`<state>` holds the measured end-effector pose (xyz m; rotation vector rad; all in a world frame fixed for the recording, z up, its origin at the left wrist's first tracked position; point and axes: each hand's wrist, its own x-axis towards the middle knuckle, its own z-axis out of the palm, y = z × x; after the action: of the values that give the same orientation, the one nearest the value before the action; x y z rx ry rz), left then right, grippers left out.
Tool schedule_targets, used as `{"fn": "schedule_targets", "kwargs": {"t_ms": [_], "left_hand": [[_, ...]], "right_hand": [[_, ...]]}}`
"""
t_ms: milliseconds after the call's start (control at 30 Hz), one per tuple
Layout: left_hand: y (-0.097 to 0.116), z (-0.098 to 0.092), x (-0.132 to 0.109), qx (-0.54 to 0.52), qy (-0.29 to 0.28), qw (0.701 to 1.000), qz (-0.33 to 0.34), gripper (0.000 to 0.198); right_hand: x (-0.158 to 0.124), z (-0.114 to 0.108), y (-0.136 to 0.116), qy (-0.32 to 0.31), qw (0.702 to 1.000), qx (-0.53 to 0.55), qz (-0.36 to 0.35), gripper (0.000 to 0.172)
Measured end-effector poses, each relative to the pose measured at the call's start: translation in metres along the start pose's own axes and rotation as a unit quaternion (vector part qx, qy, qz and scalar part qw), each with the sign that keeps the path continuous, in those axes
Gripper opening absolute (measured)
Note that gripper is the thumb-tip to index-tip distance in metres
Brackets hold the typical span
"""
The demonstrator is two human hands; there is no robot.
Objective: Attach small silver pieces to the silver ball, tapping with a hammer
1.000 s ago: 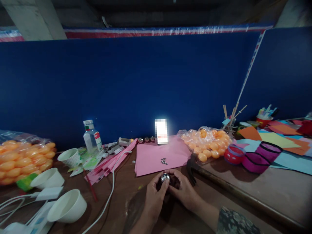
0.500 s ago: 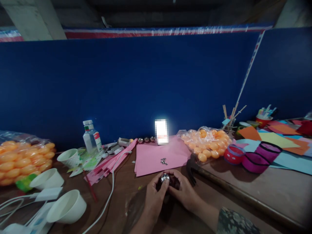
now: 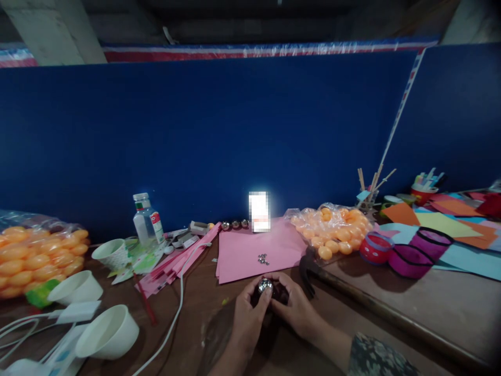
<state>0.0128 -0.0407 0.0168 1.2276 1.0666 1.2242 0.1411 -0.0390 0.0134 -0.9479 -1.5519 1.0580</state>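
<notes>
Between the thumb and fingers of my left hand [image 3: 250, 309] is a shiny silver metal ball [image 3: 265, 285]. Beside it my right hand [image 3: 297, 309] is closed in a curl, its thumb and fingertips close to the ball. A dark shape lies within that curl, too shadowed to make out. Just beyond the hands, a little pile of small metal pieces [image 3: 263, 259] rests on pink paper sheets [image 3: 238, 256]. Several similar metal balls [image 3: 235, 224] stand in a row behind the paper.
A hammer [image 3: 344, 287] lies right of my hands. Bags of orange balls [image 3: 336, 230] sit at right and far left. White cups [image 3: 107, 332], a white cable [image 3: 180, 292], a bottle [image 3: 144, 222] and pink strips [image 3: 176, 266] occupy the left. Purple cloth pouches [image 3: 410, 259] stand at right.
</notes>
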Motion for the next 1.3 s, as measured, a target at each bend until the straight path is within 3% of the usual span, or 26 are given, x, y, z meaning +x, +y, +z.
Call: {"fn": "schedule_targets", "kwargs": {"t_ms": [1300], "left_hand": [[-0.0056,-0.001,0.0011,0.023,-0.004,1.0,0.008,0.036]], "right_hand": [[0.0017,-0.0002,0.0025,0.005,1.0,-0.001,-0.005,0.032]]}}
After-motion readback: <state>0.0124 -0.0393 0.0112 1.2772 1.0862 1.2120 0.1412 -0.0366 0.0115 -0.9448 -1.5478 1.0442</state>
